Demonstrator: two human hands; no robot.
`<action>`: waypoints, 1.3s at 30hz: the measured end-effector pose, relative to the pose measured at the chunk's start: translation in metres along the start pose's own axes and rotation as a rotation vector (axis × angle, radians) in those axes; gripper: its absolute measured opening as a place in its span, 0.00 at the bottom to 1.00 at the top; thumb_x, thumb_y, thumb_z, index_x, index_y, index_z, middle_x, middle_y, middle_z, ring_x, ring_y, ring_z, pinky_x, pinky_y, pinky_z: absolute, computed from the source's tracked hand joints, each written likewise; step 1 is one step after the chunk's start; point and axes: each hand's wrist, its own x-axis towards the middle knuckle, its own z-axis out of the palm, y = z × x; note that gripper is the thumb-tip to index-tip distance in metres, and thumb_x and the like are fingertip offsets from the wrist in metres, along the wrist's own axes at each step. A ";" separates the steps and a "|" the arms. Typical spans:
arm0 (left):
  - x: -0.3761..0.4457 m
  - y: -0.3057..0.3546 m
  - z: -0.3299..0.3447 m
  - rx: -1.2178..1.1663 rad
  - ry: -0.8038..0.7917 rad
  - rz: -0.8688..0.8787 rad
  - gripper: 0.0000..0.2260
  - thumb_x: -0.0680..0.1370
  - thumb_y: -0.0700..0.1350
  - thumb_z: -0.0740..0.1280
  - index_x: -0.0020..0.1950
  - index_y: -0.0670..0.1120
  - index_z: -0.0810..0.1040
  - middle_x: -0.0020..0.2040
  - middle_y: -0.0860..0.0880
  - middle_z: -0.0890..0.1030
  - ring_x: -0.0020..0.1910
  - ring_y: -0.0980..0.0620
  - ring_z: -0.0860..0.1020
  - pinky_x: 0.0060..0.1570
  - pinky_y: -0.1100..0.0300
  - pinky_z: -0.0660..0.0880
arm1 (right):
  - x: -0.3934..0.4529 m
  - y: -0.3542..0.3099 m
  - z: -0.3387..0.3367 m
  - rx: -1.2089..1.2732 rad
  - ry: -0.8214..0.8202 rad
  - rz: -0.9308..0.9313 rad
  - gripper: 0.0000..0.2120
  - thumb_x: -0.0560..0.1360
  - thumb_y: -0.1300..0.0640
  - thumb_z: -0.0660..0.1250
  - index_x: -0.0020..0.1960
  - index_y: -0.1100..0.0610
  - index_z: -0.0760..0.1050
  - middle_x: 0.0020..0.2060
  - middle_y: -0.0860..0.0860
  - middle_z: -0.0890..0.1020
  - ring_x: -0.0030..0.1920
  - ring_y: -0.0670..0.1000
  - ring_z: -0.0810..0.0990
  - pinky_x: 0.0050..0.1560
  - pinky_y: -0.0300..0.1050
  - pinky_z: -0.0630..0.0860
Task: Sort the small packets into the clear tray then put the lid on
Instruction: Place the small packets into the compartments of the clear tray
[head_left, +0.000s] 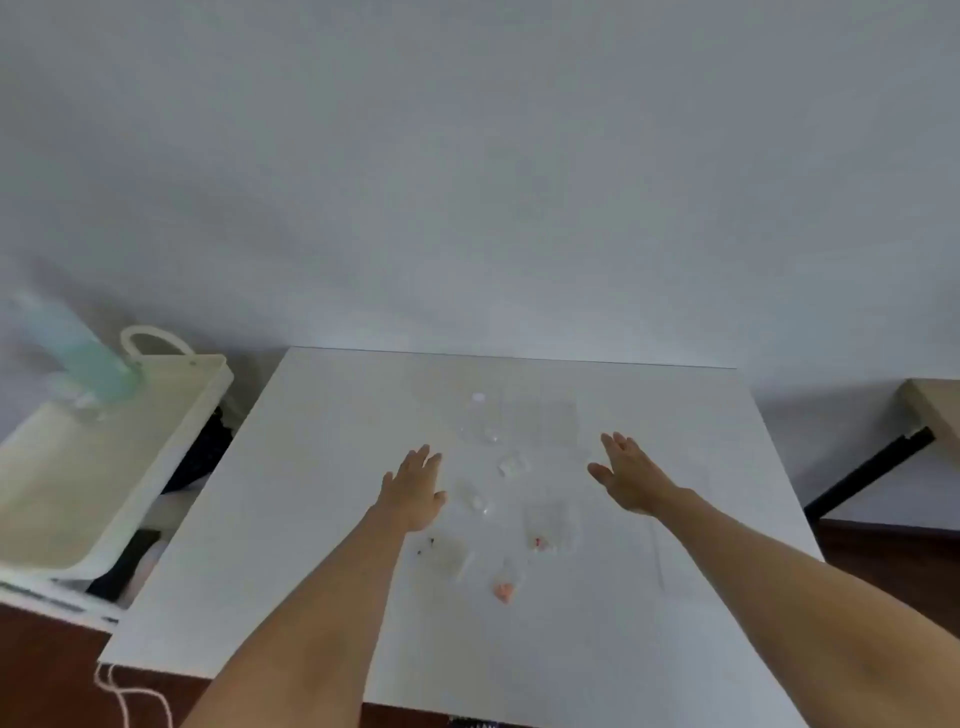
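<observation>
From the head view, we held our left hand (415, 488) and right hand (628, 475) flat above the white desk (322, 519), fingers spread and gripping nothing, one on each side of the scattered small packets (506, 519), probably to frame them before picking. The packets lay loose between our hands and nearer us, one with pink contents (503, 591) closest. Beyond them, a faint outline suggested the clear tray (545, 426), near the far edge; we could not make out its lid.
</observation>
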 end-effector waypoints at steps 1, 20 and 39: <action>0.002 -0.004 0.005 0.014 -0.025 0.013 0.28 0.80 0.47 0.60 0.77 0.46 0.51 0.80 0.47 0.48 0.79 0.46 0.49 0.75 0.41 0.56 | 0.000 -0.002 0.008 0.009 -0.011 0.020 0.31 0.82 0.50 0.56 0.78 0.61 0.49 0.78 0.59 0.53 0.79 0.57 0.50 0.77 0.54 0.52; 0.029 -0.048 0.065 -0.048 -0.278 0.289 0.20 0.68 0.39 0.72 0.57 0.43 0.71 0.58 0.44 0.71 0.50 0.42 0.76 0.48 0.52 0.76 | 0.011 -0.036 0.108 -0.129 -0.107 0.143 0.38 0.71 0.49 0.74 0.74 0.54 0.59 0.64 0.58 0.68 0.61 0.59 0.72 0.63 0.53 0.74; 0.075 0.009 0.011 -0.523 -0.064 0.150 0.11 0.79 0.39 0.58 0.39 0.41 0.77 0.38 0.48 0.72 0.35 0.50 0.72 0.41 0.57 0.69 | 0.023 -0.003 0.069 0.455 0.084 0.368 0.09 0.72 0.65 0.69 0.37 0.55 0.74 0.30 0.49 0.79 0.30 0.47 0.75 0.31 0.34 0.70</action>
